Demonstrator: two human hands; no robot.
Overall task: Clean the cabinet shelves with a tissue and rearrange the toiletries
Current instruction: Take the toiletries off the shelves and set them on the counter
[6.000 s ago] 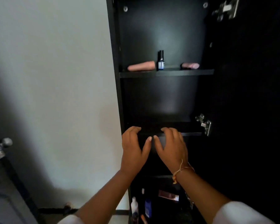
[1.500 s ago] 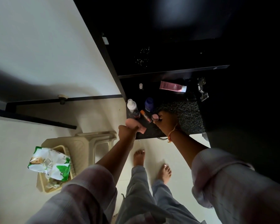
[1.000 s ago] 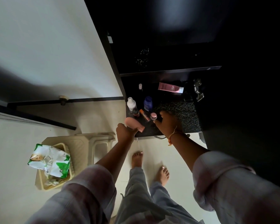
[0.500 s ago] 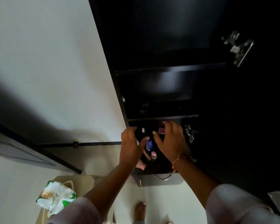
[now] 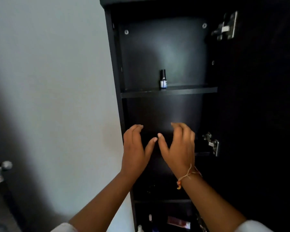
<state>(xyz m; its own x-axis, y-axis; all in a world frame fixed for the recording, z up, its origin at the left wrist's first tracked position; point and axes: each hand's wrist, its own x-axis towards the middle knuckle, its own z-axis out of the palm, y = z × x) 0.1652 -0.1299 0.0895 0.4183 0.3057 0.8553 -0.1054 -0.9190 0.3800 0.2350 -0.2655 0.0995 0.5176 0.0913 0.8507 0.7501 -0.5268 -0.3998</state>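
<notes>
Tall black wooden cabinet (image 5: 115,64), door swung wide to the right, pale wall (image 5: 49,81) along its left edge. On the upper black shelf (image 5: 187,91): one small dark glass bottle with a blue-and-white label (image 5: 163,79), upright about midway, free room on either side. Two steel hinges (image 5: 224,26) on the right side. Left hand (image 5: 135,148) and right hand (image 5: 178,146) raised side by side before the middle compartment, thumbs nearly touching, fingers loosely curved, holding nothing. Lowest compartment, cut off by the frame: one pink-red tube (image 5: 178,221) lying flat, two white-topped bottles (image 5: 139,229) left of it; rest too dark to count.
</notes>
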